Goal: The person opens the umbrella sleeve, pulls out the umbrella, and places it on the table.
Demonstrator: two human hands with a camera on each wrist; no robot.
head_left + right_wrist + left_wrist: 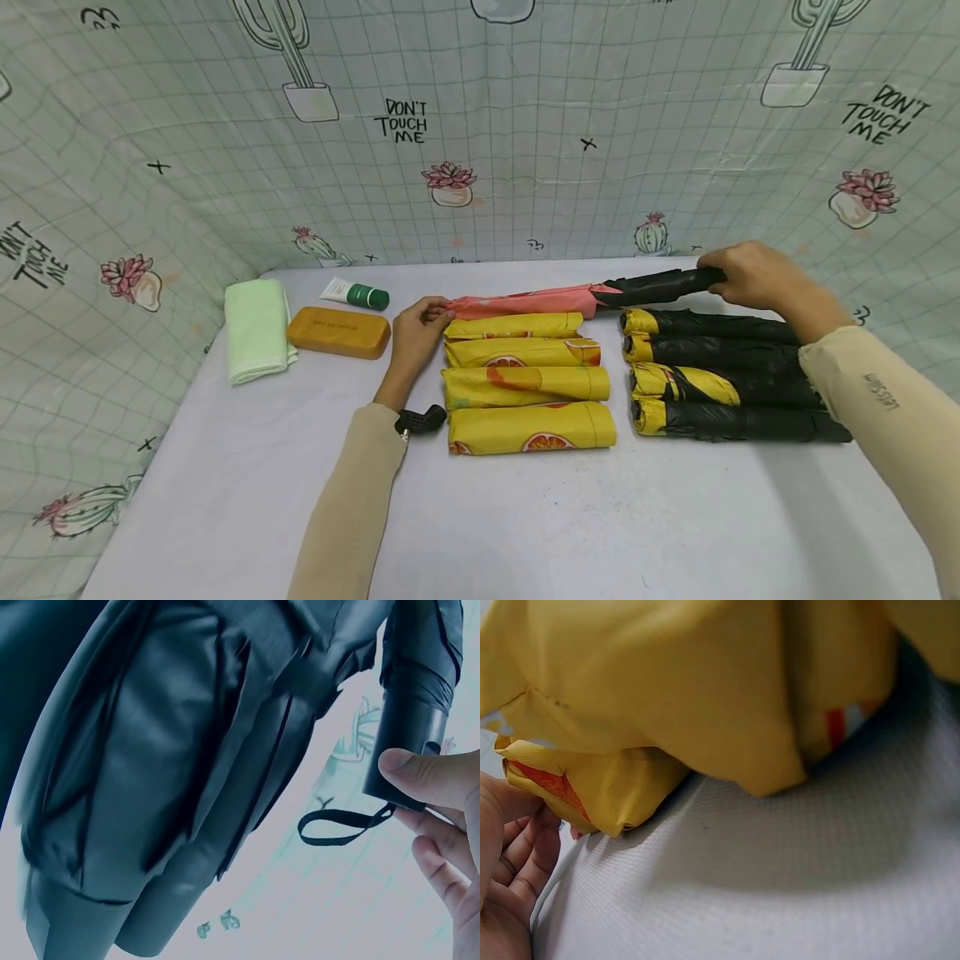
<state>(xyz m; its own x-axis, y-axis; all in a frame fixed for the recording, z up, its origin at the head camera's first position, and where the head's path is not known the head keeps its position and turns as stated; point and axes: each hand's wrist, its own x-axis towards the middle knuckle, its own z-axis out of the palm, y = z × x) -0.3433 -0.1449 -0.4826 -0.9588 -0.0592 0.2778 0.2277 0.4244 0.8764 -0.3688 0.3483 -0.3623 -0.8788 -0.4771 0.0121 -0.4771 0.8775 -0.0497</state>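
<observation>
Yellow sleeves [525,383] nearest — beyond them, pink umbrella [540,302]: left hand [416,333] pinches tip, right hand [757,277] grips handle [409,742].

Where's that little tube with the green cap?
In the head view, the tube lies at the table's far left, just behind the orange case and right of the folded green cloth.

Yellow fabric folds [705,690], left hand [510,877] beneath, white table [780,900]

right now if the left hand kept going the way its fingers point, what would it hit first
The left hand points up and to the right at the pink sleeve, whose end its fingertips already touch. Going on, it would push along that sleeve toward the black umbrella that the right hand grips by its handle.
</observation>
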